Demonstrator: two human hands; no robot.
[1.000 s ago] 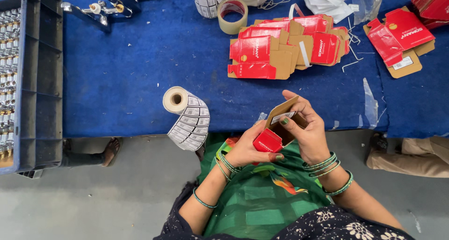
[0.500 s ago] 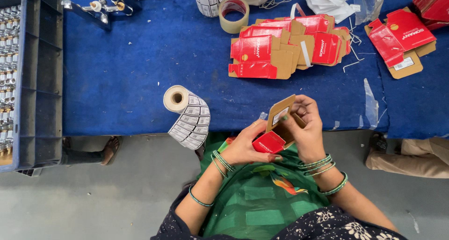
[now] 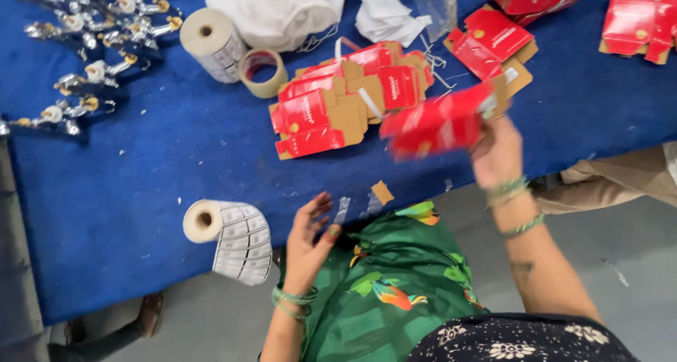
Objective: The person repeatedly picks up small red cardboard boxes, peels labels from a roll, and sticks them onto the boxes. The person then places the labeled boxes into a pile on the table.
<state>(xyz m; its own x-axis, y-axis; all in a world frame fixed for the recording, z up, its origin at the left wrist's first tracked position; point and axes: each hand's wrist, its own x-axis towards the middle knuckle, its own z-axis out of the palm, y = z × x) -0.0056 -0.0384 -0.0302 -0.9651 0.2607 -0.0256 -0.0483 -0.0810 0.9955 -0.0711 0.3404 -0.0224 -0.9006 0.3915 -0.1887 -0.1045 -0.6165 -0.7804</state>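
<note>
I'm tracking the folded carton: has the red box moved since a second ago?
Yes. The red box, in the right hand, went from the table edge out toward the flat carton pile.

The right hand (image 3: 497, 150) is raised in front of the body, forearm stretched forward and up, fingers closed in a grip; it looks blurred. Bangles sit on this wrist. The left hand (image 3: 310, 238) is lower, near the lap, palm turned up, fingers loose and spread, holding nothing, with bangles on the wrist.
</note>
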